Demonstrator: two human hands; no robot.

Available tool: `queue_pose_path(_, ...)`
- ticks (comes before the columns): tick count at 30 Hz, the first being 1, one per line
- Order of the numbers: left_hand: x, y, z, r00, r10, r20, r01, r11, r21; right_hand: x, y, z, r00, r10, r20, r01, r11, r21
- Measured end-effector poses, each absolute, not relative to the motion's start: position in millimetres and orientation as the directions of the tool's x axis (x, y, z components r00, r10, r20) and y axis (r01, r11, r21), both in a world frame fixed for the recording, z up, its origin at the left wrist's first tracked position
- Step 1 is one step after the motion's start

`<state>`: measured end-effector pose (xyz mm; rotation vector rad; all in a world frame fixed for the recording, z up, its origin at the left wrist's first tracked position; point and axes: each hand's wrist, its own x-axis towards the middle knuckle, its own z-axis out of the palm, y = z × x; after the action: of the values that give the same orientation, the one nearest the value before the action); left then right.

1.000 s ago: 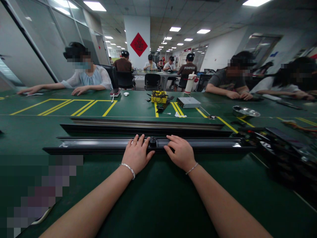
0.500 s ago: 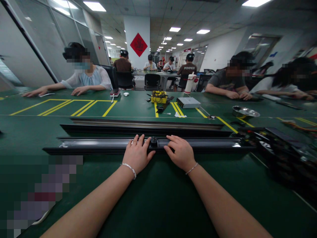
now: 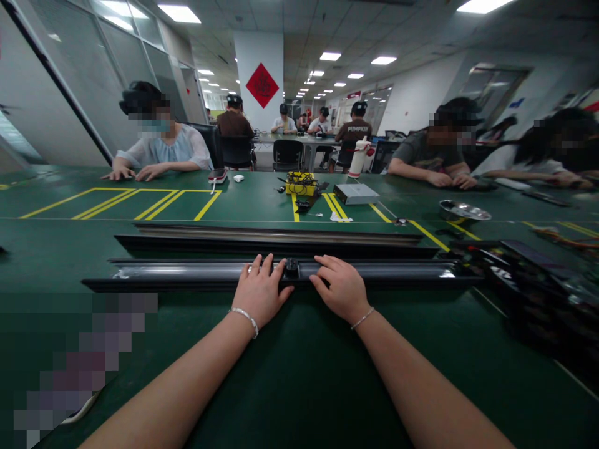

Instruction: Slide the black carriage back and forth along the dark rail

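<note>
Black clip [image 3: 291,268] on near rail [image 3: 187,272] — between left hand [image 3: 260,290] and right hand [image 3: 340,289], both flat, gripping nothing

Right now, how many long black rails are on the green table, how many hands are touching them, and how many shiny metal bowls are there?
Long black rails: 2, the near rail and the far rail
Hands on the near rail: 2, left hand and right hand
Metal bowl: 1
Total: 5
</note>
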<state>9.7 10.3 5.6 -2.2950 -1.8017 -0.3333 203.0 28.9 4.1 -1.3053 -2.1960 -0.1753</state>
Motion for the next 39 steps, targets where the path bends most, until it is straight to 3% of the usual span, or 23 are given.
queue_pose_path(39, 12.7, 10.2, 5.0, 0.222, 0.925, 0.308, 0.975, -0.221, -0.038, 202.3, 28.8, 2.6, -0.35, 0.775, 0.526, 0.849, 0.5, -0.172)
